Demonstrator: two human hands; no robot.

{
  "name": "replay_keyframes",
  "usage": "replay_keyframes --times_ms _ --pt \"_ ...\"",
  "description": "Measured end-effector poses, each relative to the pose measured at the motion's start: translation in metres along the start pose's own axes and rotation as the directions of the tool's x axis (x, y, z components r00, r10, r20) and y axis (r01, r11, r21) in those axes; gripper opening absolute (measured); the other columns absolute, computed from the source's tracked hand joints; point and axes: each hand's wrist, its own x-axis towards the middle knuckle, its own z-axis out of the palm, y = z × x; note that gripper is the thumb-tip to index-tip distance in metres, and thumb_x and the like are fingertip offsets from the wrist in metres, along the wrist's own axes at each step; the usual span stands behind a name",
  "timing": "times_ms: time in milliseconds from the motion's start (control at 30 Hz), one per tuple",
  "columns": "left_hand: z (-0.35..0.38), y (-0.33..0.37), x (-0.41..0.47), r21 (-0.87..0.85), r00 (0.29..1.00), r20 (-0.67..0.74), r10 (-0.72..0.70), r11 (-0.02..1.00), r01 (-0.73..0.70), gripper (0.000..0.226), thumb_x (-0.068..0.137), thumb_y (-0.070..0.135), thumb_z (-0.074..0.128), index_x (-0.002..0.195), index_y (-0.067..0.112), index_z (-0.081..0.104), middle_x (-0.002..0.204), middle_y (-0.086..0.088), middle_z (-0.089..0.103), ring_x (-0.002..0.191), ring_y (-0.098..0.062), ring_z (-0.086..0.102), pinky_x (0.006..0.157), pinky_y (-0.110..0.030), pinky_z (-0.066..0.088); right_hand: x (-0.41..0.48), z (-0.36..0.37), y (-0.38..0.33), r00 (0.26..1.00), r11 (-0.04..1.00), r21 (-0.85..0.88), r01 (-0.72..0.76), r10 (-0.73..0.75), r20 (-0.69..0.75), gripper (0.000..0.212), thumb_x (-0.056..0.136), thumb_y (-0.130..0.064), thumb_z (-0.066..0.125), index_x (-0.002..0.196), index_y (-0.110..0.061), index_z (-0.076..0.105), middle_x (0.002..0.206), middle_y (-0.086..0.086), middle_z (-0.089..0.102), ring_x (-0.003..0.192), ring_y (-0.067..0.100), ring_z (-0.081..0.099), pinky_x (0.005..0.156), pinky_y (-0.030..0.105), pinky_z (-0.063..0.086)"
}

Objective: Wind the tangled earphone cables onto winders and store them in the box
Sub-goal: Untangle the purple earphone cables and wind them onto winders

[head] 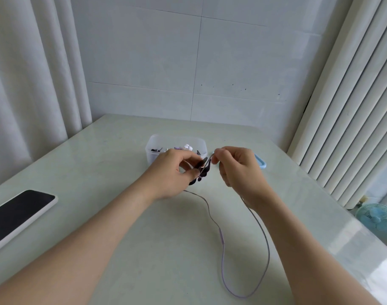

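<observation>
Two bare forearms enter from the lower edge and meet over the middle of the surface.

The earphone cable is thin and grey-violet, turning clear lilac at its nearest bend. It lies on the surface as one long open loop. One run leaves from under the left hand and curves toward the camera. The other climbs back to pass beneath the right wrist. A short, thicker lilac section sits on the left run. No knots are visible in the exposed length.

The left hand has its fingers curled round a black winder, held just above the surface. The winder's outline is blurred and its exact shape cannot be confirmed. The right hand pinches the cable between thumb and forefinger just beside the winder's top, with the remaining fingers folded in.

The box, translucent white and uncovered, stands directly behind the hands. It holds dark, white and lilac items too small to identify. A light blue lid shows behind the right hand.

A phone lies screen up, dark, in a pale case, at the far left of the surface. A pale blue fan stands beyond the right edge.
</observation>
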Motion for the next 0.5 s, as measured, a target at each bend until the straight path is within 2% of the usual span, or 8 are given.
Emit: replay_keyframes --times_ms 67,100,200,300,400,500 --pt "-0.001 0.0 -0.001 -0.015 0.999 0.031 -0.016 1.0 0.016 0.022 0.1 0.013 0.067 0.108 0.031 0.078 0.086 0.02 0.074 0.078 -0.002 0.068 0.069 -0.015 0.049 0.004 -0.004 0.003 0.996 0.998 0.033 -0.052 0.054 -0.066 0.034 0.101 -0.025 0.055 0.069 -0.017 0.063 0.06 0.009 0.033 0.055 0.021 0.025 0.055 0.035 0.021" --pt "-0.002 -0.001 -0.001 -0.041 0.999 0.047 -0.017 0.999 0.019 0.021 0.1 0.012 0.067 0.109 0.029 0.078 0.09 0.018 0.075 0.084 -0.003 0.07 0.075 -0.019 0.052 0.005 -0.006 0.005 0.992 0.998 0.017 -0.067 0.069 -0.101 0.034 0.102 -0.027 0.056 0.071 -0.016 0.063 0.059 0.007 0.034 0.054 0.021 0.026 0.055 0.033 0.023" --pt "-0.004 0.005 -0.004 -0.3 0.996 0.082 0.022 0.954 0.004 0.022 0.101 0.003 0.065 0.117 0.014 0.076 0.106 0.003 0.079 0.104 -0.015 0.074 0.096 -0.027 0.056 0.009 -0.01 0.014 0.98 0.988 -0.095 -0.119 0.102 -0.169 0.034 0.104 -0.031 0.055 0.077 -0.014 0.067 0.05 -0.006 0.034 0.05 0.017 0.029 0.052 0.027 0.026" --pt "-0.004 0.008 -0.001 -0.508 0.999 0.019 0.031 0.861 -0.017 0.021 0.099 -0.002 0.066 0.117 0.006 0.074 0.11 -0.009 0.079 0.106 -0.025 0.075 0.099 -0.036 0.057 0.008 -0.01 0.019 0.992 0.956 -0.271 -0.112 0.093 -0.08 0.034 0.106 -0.03 0.056 0.081 -0.013 0.072 0.041 -0.016 0.035 0.041 0.006 0.029 0.044 0.016 0.026" --pt "-0.002 0.003 0.002 -0.619 0.996 -0.066 -0.058 0.786 0.005 0.021 0.098 0.001 0.068 0.118 0.003 0.074 0.114 -0.016 0.077 0.111 -0.031 0.074 0.099 -0.044 0.058 0.004 -0.003 0.017 0.993 0.938 -0.335 -0.091 0.109 0.036 0.035 0.106 -0.029 0.054 0.078 -0.016 0.071 0.041 -0.017 0.042 0.039 0.006 0.034 0.044 0.015 0.026" --pt "-0.003 0.001 0.004 -0.671 0.972 -0.144 -0.186 0.74 0.043 0.018 0.097 0.005 0.07 0.114 0.006 0.076 0.11 -0.016 0.078 0.103 -0.026 0.075 0.085 -0.033 0.061 0.0 0.006 0.013 0.987 0.93 -0.363 -0.05 0.102 0.125 0.036 0.106 -0.031 0.053 0.077 -0.02 0.071 0.049 -0.013 0.044 0.047 0.009 0.036 0.046 0.017 0.029"
